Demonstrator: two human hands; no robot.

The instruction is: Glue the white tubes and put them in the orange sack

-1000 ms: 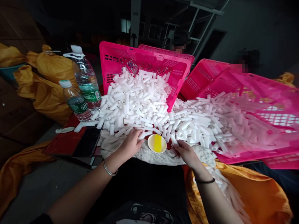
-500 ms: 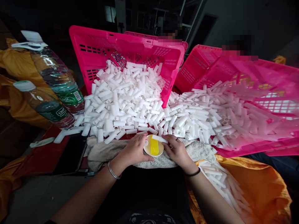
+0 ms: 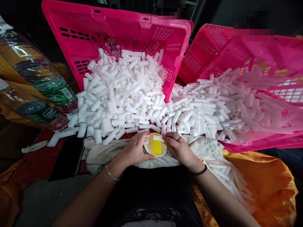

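1. A short white tube [image 3: 158, 137] lies across the rim of a small dish [image 3: 155, 147], pinched at its right end by the fingertips of the right hand [image 3: 178, 148].
2. A second white tube piece [image 3: 146, 141] is nipped between the thumb and fingers of the left hand [image 3: 135, 150], its open end at the dish's left edge.
3. Both tubes are plain, matte white and hollow; the dish is pale with a yellow pool in the middle.
4. The dish rests on a grey towel [image 3: 199, 148], just below the heap of white tubes [image 3: 127, 94] spilling from a tilted pink crate [image 3: 113, 28].
5. Half a second ago the right-hand tube stretched further right of the dish; now it sits more over the yellow.
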